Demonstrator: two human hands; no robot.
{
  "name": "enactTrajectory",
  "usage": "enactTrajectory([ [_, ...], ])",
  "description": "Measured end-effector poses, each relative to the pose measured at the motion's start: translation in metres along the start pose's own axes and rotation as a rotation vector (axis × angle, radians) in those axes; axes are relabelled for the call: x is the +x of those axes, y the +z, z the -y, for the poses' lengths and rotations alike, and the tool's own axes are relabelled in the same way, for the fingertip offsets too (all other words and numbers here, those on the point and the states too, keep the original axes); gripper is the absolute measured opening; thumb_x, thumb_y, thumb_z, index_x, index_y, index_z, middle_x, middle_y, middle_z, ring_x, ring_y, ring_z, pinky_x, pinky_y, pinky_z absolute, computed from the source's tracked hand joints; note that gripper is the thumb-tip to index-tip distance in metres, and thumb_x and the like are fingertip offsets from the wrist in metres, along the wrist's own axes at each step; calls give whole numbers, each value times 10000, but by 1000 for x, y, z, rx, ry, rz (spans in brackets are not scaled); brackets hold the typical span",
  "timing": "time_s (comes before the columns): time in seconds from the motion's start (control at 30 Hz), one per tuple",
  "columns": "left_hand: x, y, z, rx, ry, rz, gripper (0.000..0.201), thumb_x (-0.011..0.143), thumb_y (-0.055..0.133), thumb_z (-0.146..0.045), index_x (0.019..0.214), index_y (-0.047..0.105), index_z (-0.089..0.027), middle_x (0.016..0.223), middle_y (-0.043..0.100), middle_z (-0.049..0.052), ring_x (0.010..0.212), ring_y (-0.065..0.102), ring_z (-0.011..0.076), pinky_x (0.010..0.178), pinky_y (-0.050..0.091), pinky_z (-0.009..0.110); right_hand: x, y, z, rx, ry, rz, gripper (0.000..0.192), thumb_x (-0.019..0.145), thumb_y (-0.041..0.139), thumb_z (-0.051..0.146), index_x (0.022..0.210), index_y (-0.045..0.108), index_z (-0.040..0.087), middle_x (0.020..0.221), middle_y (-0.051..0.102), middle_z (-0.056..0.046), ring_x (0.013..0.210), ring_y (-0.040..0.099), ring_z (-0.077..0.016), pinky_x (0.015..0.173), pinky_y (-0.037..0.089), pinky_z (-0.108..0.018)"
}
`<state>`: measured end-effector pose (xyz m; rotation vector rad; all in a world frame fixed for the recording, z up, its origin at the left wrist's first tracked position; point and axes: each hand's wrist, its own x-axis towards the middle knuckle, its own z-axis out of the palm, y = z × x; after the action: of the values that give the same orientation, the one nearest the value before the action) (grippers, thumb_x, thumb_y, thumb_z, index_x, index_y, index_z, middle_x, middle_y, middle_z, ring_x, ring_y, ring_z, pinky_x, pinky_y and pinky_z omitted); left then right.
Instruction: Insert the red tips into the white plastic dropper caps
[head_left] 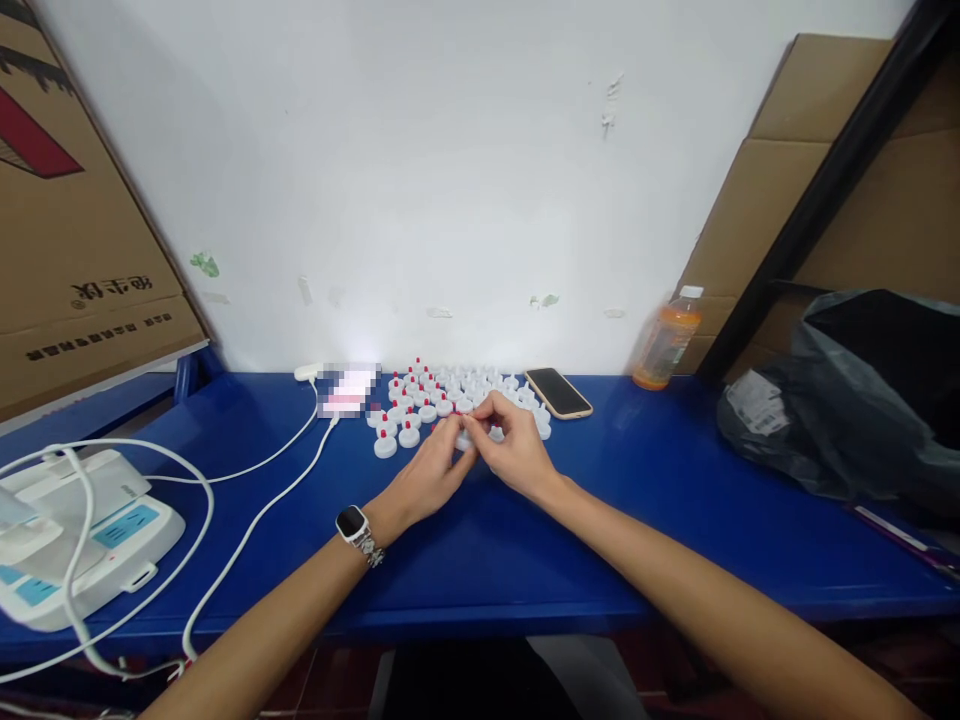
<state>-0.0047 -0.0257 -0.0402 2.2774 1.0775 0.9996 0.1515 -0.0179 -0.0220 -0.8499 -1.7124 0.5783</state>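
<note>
At the far left of the blue bench [675,520] a white device [82,545] sits with its white cables [247,520] looping across toward the middle. Those loose loops lie near the left forearm, and I would judge that a careless sweep of that arm could snag them and drag the device.

Further right, the left hand [427,475], a watch [352,523] on its wrist, meets the right hand [514,450] at the front edge of a spread of small white caps with red tips [442,395]. Both hands are pinched closed, fingertips together over a single white cap [465,438]; something small and red shows between them, but I cannot tell exactly what each finger grips. The caps stand packed close behind the knuckles, so a slip could, I think, knock several over or scatter them.

Just beyond the caps lies a phone [559,392], flat and face up. Further right an orange bottle [666,340] stands upright against the wall, and a dark plastic bag [847,400] slumps at the bench's right end.
</note>
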Motion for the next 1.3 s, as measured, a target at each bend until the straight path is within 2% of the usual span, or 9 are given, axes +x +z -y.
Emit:
enactTrajectory([
  [0.1,1,1,0,-69,-97,-6,301,996,429,-423,1199,486,-208,863,601,7,692,538,160,638,459,304,1,-1,-5,71,50,-18,149,864,587,334,803,515,219,730,597,1,659,561,-144,646,462,-277],
  [0.2,1,3,4,-58,-84,-11,294,1009,393,-424,1179,474,-197,931,610,38,784,569,183,716,486,335,2,-3,-3,7,37,-8,119,880,580,322,868,521,219,741,614,-4,670,579,-151,654,465,-280],
  [0.33,-2,2,7,40,14,-34,218,1017,363,-357,1140,447,-197,1115,557,104,1065,551,235,955,467,424,1,-9,5,-390,-147,85,146,951,495,287,831,535,215,797,614,-41,746,567,-173,704,436,-295],
  [0.5,-5,-1,4,245,-30,2,181,1018,310,-329,1026,427,-190,1020,523,100,958,541,251,875,494,458,-1,-10,7,-894,-289,184,254,1013,403,286,881,602,197,846,620,-80,824,543,-214,772,382,-334],
  [0.67,-4,2,5,281,-46,31,139,1006,305,-289,1019,398,-187,1017,512,111,964,529,258,890,492,471,-1,-4,6,-1080,-307,232,185,988,448,216,920,618,187,879,622,-84,837,530,-218,770,348,-338],
  [0.83,-1,2,5,240,-50,13,119,988,317,-236,1052,400,-180,1057,515,125,1020,524,264,937,474,486,2,-1,11,-997,-299,239,176,975,441,174,892,596,174,889,626,-94,845,536,-219,760,360,-335],
  [1.0,0,-1,0,135,13,8,213,1006,369,-315,1167,423,-186,1118,527,111,1062,534,245,951,468,451,8,-12,12,-457,-31,164,175,962,470,259,818,540,191,722,591,-1,647,516,-133,613,378,-255],
  [1.13,-1,-5,4,103,-25,75,407,970,492,-412,1311,393,-213,1028,561,65,952,560,226,847,496,412,14,-26,7,-229,88,231,143,910,550,273,818,602,177,706,629,11,625,531,-114,597,391,-236],
  [1.3,-1,-9,14,186,11,80,205,966,501,-341,1103,571,-205,989,574,56,961,544,223,865,472,405,14,-38,-4,-307,79,437,128,890,584,244,863,691,180,770,700,-10,709,602,-136,670,408,-255],
])
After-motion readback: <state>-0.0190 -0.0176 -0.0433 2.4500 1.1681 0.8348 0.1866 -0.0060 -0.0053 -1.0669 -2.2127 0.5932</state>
